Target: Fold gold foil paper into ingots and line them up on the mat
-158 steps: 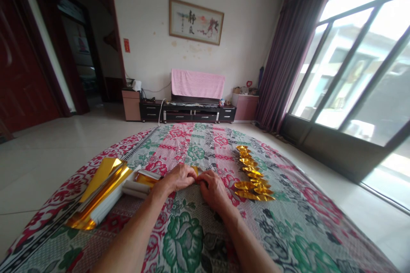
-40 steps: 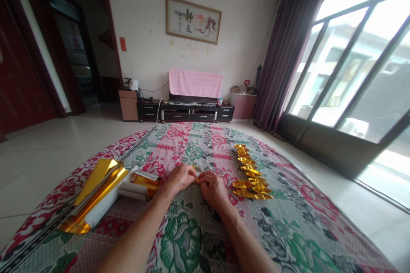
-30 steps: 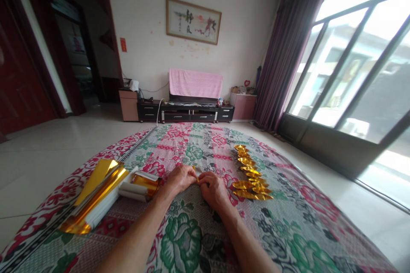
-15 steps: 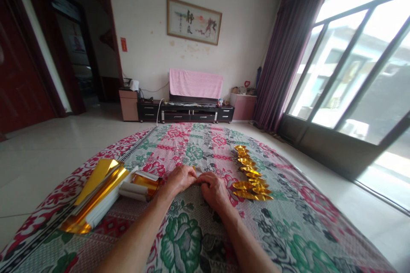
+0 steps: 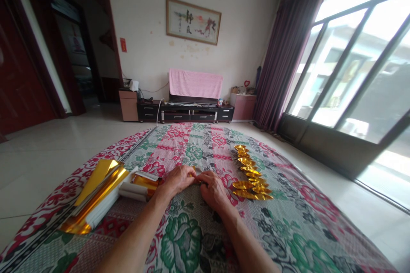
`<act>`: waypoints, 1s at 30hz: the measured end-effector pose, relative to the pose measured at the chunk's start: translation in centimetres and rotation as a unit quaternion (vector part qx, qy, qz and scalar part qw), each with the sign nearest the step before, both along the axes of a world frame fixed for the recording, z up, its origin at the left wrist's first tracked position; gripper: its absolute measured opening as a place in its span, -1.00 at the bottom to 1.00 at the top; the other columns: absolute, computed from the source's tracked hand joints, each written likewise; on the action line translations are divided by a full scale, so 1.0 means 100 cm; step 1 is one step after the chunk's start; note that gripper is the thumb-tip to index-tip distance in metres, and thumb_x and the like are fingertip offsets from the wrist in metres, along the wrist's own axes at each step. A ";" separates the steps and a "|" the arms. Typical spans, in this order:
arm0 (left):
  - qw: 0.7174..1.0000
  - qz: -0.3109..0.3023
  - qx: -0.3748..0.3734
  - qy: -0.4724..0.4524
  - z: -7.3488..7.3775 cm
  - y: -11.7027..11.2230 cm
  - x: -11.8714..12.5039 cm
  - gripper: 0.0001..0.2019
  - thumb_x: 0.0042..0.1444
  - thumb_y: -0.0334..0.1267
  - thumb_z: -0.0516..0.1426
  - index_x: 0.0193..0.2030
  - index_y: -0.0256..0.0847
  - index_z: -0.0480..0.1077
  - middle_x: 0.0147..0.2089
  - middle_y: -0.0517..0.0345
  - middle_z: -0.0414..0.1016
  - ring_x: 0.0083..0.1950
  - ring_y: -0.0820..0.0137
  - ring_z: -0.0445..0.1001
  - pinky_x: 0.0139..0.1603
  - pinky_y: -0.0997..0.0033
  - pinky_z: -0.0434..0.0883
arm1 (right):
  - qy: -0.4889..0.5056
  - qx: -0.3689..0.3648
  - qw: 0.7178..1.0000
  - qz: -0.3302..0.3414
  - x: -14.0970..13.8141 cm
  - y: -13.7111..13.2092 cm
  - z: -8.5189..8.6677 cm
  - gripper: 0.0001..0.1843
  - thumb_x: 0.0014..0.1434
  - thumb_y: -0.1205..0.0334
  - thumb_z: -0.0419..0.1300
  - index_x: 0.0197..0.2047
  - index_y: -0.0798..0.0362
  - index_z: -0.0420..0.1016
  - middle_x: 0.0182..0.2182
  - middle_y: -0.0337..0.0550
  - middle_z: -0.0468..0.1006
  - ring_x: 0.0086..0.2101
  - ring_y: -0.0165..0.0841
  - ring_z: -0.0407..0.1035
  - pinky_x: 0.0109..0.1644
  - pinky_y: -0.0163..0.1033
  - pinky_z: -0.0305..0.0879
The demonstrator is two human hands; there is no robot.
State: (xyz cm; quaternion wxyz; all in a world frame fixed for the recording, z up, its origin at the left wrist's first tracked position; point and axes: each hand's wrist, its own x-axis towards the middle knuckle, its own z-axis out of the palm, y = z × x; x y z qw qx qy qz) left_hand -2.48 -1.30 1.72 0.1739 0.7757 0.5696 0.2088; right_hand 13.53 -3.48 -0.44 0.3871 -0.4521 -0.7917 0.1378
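Head view showed us our left hand [image 5: 177, 181] and right hand [image 5: 214, 188] meeting at the middle of the quilt [image 5: 192, 239], both pinched on a small foil [image 5: 192, 174] held low against it. We saw folded pieces [image 5: 251, 175] in a row toward the quilt's right and sheets [image 5: 98, 192] at its left edge.

Both hands, left hand [image 5: 177, 180] and right hand [image 5: 214, 188], pinch what seems a small gold foil piece [image 5: 192, 174] on the floral quilt [image 5: 192, 230], beside folded gold ingots [image 5: 251, 175].
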 end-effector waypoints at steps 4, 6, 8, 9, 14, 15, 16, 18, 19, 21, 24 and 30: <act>1.000 -0.012 0.003 -0.005 0.001 -0.001 0.000 -0.72 -0.05 -0.06 0.09 -0.29 -0.14 0.51 -0.41 0.17 0.50 -0.39 0.41 0.41 -0.45 0.52 0.19 | 0.001 -0.007 1.000 -0.002 -0.001 0.001 -0.001 -0.55 -0.14 0.52 -0.03 -0.32 -0.06 0.58 -0.30 -0.20 0.47 -0.25 -0.39 0.34 -0.11 -0.34 0.23; 1.000 -0.022 0.006 -0.012 0.001 0.000 -0.002 -0.71 -0.05 -0.06 0.08 -0.30 -0.16 0.52 -0.40 0.17 0.51 -0.39 0.41 0.42 -0.44 0.52 0.20 | -0.003 -0.011 1.000 -0.010 -0.001 0.001 -0.001 -0.56 -0.14 0.51 -0.02 -0.34 -0.05 0.58 -0.31 -0.19 0.47 -0.25 -0.39 0.34 -0.10 -0.33 0.23; 0.999 -0.041 0.006 -0.023 -0.002 0.003 -0.005 -0.72 -0.03 -0.11 0.06 -0.31 -0.18 0.52 -0.36 0.16 0.53 -0.36 0.41 0.43 -0.40 0.53 0.23 | -0.007 -0.014 1.000 -0.015 -0.002 0.001 -0.001 -0.58 -0.13 0.50 -0.01 -0.34 -0.04 0.59 -0.31 -0.18 0.47 -0.25 -0.38 0.34 -0.08 -0.33 0.22; 0.998 -0.052 0.003 -0.031 -0.004 0.005 -0.006 -0.73 -0.03 -0.15 0.04 -0.31 -0.18 0.53 -0.34 0.15 0.54 -0.34 0.42 0.44 -0.37 0.53 0.24 | -0.008 -0.014 1.000 -0.015 -0.002 0.001 -0.002 -0.58 -0.13 0.50 -0.01 -0.34 -0.04 0.59 -0.31 -0.18 0.47 -0.25 -0.39 0.34 -0.08 -0.33 0.22; 0.996 0.000 -0.030 -0.082 -0.016 0.019 -0.014 -0.68 -0.01 -0.25 -0.04 -0.25 -0.22 0.51 -0.36 0.17 0.54 -0.34 0.44 0.43 -0.35 0.55 0.26 | -0.007 -0.012 1.000 -0.012 -0.003 0.002 -0.003 -0.58 -0.12 0.50 0.00 -0.34 -0.04 0.60 -0.30 -0.19 0.48 -0.24 -0.40 0.34 -0.08 -0.34 0.22; 0.996 0.017 -0.032 -0.086 -0.018 0.020 -0.014 -0.68 -0.02 -0.25 -0.04 -0.25 -0.21 0.51 -0.38 0.18 0.53 -0.36 0.45 0.42 -0.37 0.56 0.25 | -0.007 -0.011 1.000 -0.014 -0.002 0.003 -0.004 -0.58 -0.12 0.50 0.00 -0.34 -0.05 0.60 -0.30 -0.19 0.48 -0.24 -0.40 0.34 -0.08 -0.34 0.22; 0.995 0.030 -0.030 -0.089 -0.019 0.021 -0.014 -0.69 -0.02 -0.24 -0.03 -0.26 -0.21 0.50 -0.40 0.19 0.53 -0.39 0.46 0.40 -0.40 0.56 0.24 | -0.006 -0.010 1.000 -0.016 -0.002 0.003 -0.004 -0.58 -0.12 0.50 0.00 -0.34 -0.05 0.60 -0.30 -0.19 0.48 -0.24 -0.40 0.34 -0.08 -0.34 0.22; 0.995 0.044 -0.023 -0.084 -0.019 0.020 -0.014 -0.71 -0.03 -0.20 -0.02 -0.31 -0.21 0.50 -0.44 0.20 0.51 -0.41 0.47 0.38 -0.42 0.57 0.21 | -0.005 -0.009 1.000 -0.017 -0.002 0.003 -0.004 -0.57 -0.12 0.51 0.00 -0.33 -0.05 0.60 -0.30 -0.19 0.48 -0.24 -0.40 0.34 -0.08 -0.35 0.22; 0.996 0.047 -0.019 -0.076 -0.018 0.019 -0.013 -0.71 -0.03 -0.17 0.00 -0.35 -0.21 0.50 -0.45 0.20 0.50 -0.42 0.48 0.37 -0.44 0.57 0.20 | -0.005 -0.009 1.000 -0.017 -0.002 0.003 -0.004 -0.57 -0.12 0.51 0.00 -0.33 -0.05 0.60 -0.30 -0.19 0.48 -0.24 -0.40 0.34 -0.08 -0.35 0.22; 0.997 0.049 -0.015 -0.055 -0.014 0.014 -0.010 -0.71 -0.05 -0.11 0.03 -0.41 -0.23 0.50 -0.48 0.20 0.48 -0.44 0.48 0.36 -0.46 0.57 0.17 | -0.005 -0.008 1.000 -0.014 -0.002 0.003 -0.004 -0.58 -0.12 0.51 0.01 -0.32 -0.04 0.60 -0.31 -0.18 0.48 -0.25 -0.40 0.34 -0.09 -0.34 0.22; 0.999 0.041 -0.008 -0.031 -0.007 0.008 -0.005 -0.73 -0.08 -0.12 0.06 -0.43 -0.23 0.50 -0.50 0.19 0.48 -0.45 0.48 0.36 -0.48 0.56 0.14 | -0.007 -0.007 1.000 -0.012 -0.002 0.002 -0.004 -0.59 -0.11 0.50 0.01 -0.33 -0.03 0.60 -0.31 -0.17 0.48 -0.25 -0.40 0.34 -0.10 -0.34 0.22; 0.997 0.077 0.010 0.006 0.001 0.002 0.004 -0.81 -0.09 -0.25 0.06 -0.48 -0.24 0.49 -0.52 0.15 0.48 -0.47 0.48 0.36 -0.48 0.53 0.12 | -0.001 -0.006 1.000 -0.012 -0.002 0.002 -0.004 -0.58 -0.11 0.51 0.00 -0.32 -0.03 0.60 -0.32 -0.18 0.47 -0.26 -0.41 0.33 -0.11 -0.35 0.22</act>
